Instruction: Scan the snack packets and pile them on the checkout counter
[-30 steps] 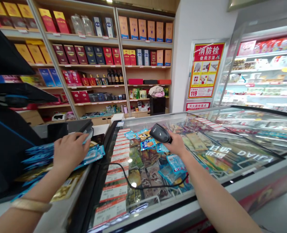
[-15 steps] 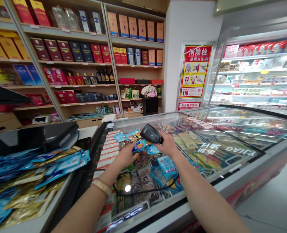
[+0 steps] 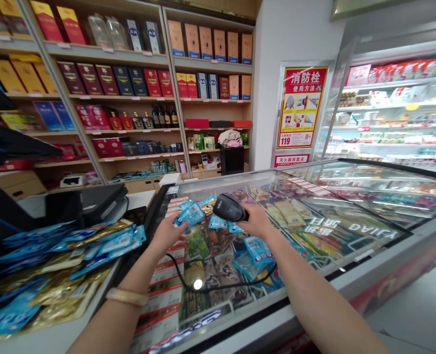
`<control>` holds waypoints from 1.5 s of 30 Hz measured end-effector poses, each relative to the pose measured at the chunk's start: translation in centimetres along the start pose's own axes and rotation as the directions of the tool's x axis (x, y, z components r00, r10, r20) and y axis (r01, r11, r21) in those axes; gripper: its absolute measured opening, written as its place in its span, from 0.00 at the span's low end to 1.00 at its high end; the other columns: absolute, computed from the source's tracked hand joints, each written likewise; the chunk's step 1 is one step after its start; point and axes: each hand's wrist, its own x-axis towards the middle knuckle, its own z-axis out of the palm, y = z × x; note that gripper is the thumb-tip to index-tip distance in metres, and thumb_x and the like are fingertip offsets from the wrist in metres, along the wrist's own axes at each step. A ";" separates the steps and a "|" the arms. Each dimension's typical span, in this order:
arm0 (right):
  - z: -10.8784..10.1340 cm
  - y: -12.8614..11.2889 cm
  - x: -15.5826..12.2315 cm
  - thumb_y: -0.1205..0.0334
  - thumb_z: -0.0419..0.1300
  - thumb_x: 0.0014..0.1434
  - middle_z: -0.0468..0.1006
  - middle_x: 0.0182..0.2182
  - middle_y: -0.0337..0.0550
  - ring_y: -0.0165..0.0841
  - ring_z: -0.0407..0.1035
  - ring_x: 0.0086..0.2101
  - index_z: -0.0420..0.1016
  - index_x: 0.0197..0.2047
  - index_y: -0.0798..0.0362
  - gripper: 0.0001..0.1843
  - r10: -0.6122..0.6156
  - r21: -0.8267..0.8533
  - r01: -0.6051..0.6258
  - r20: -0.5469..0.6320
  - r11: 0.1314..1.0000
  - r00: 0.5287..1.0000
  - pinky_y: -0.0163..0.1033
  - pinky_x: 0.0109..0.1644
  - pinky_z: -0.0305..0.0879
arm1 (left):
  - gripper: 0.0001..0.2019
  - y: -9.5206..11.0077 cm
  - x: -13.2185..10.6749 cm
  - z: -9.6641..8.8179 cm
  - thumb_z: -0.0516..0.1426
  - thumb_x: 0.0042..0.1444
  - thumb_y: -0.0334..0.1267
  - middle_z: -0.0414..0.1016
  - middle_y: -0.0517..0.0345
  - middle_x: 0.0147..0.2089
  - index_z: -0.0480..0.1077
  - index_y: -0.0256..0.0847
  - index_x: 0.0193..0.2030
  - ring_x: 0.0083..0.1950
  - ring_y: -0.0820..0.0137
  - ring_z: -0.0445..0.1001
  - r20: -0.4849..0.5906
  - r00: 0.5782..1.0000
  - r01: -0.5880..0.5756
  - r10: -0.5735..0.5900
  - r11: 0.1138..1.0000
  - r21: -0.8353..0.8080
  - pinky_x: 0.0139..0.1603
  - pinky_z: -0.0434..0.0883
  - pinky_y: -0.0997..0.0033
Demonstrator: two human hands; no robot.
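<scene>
In my right hand (image 3: 257, 220) is a black barcode scanner (image 3: 230, 207), its head pointing left. My left hand (image 3: 169, 233) is closed on the edge of a blue snack packet (image 3: 190, 214), held tilted just left of the scanner's head. Below and beyond the scanner, several more small packets lie on the freezer's glass lid, among them a yellow packet (image 3: 208, 205) and a blue packet (image 3: 218, 222). Nearer to me, another blue packet (image 3: 258, 249) rests on the glass beside my right forearm. A black cable (image 3: 218, 290) loops across the lid.
A pile of blue and gold packets (image 3: 66, 265) covers the counter at left, beside a dark machine (image 3: 92, 204). The chest freezer (image 3: 314, 305) stretches to the right. Shelves of boxed bottles (image 3: 122, 81) line the back wall; a lit refrigerated display (image 3: 402, 108) stands at right.
My left hand has moved left and lifted a blue packet, turning it face up toward the scanner. The scanner has barely moved. The view has shifted slightly.
</scene>
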 end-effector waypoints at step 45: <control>-0.4 1.2 -0.3 0.62 0.60 0.48 0.81 0.34 0.45 0.39 0.75 0.35 0.77 0.43 0.50 0.17 0.027 -0.072 -0.029 -0.028 0.997 0.999 0.36 0.39 0.64 | 0.19 -0.1 -3.7 -15.0 0.46 0.61 0.42 0.78 0.52 0.50 0.74 0.43 0.49 0.50 0.56 0.74 -0.331 0.850 0.085 0.410 0.513 0.854 0.49 0.68 0.57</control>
